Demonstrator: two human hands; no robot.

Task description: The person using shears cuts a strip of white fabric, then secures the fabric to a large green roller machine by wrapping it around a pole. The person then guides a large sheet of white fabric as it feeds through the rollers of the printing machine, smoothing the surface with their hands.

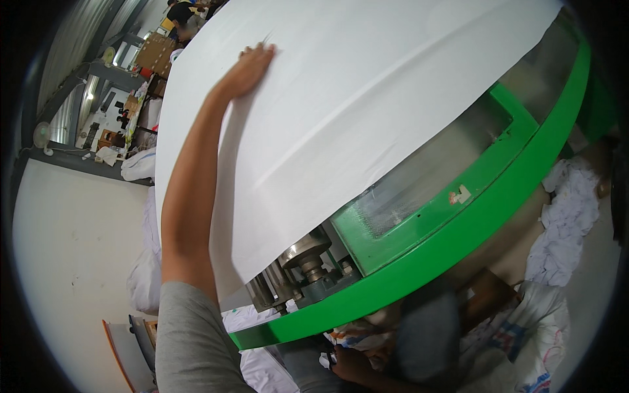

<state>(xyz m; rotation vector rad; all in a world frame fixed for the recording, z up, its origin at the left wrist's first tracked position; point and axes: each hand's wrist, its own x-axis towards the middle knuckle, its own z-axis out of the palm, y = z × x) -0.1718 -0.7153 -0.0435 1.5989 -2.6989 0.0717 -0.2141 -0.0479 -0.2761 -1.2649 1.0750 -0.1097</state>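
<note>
A large white sheet [341, 98], paper or cloth, lies over the machine and has long soft creases. My left hand [252, 69] reaches far across it, open and palm down, with the fingers resting on its surface near the far edge. Down in the shadow below the machine's green rim [419, 281] is what appears to be my right hand [352, 364]. Its fingers look curled around a small pale thing that is too dim to name. Past the sheet's near edge show a clear panel [406, 190] and metal rollers with a shaft [306, 259].
White cloth bundles [570, 216] and sacks [524, 334] lie to the right below the machine. A pale wall [78, 242] stands at left. Further back are a cluttered table [134, 118], cardboard boxes [156, 52], fans [42, 134] and another person [181, 16].
</note>
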